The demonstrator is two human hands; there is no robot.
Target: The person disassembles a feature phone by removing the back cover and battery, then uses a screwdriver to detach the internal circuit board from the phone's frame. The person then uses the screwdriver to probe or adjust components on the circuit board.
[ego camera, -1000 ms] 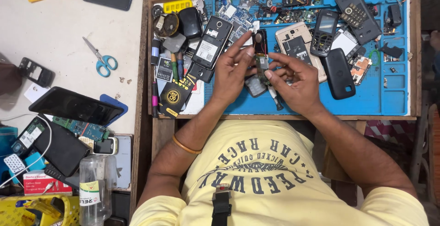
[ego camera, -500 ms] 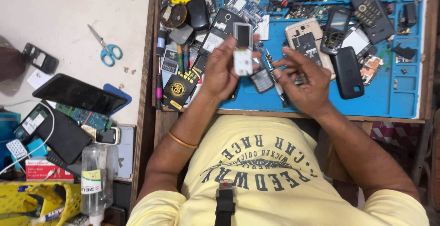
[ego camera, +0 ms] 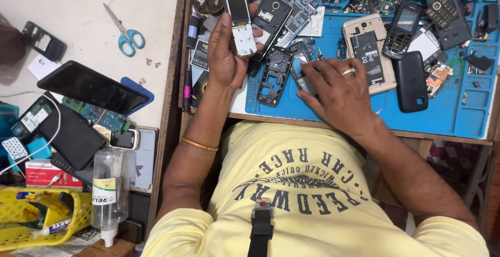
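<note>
My left hand (ego camera: 225, 54) holds up a stripped phone board with its small screen (ego camera: 240, 23), gripped between thumb and fingers over the left part of the blue work mat (ego camera: 448, 116). My right hand (ego camera: 336, 88) lies palm down on the mat, fingers spread over a small phone part (ego camera: 301, 74) beside a black phone frame (ego camera: 275, 74). A ring shows on the right hand. A bangle circles the left wrist.
Phone bodies, back covers, a gold phone with a battery (ego camera: 369, 51) and a black cover (ego camera: 410, 81) crowd the mat. Scissors (ego camera: 125, 30), a black tablet (ego camera: 91, 88), circuit boards, a clear bottle (ego camera: 110, 189) and a yellow basket (ego camera: 31, 220) sit on the left table.
My left hand has lifted the phone board and carried it up and to the left. My right hand has dropped flat onto the mat over a part.
</note>
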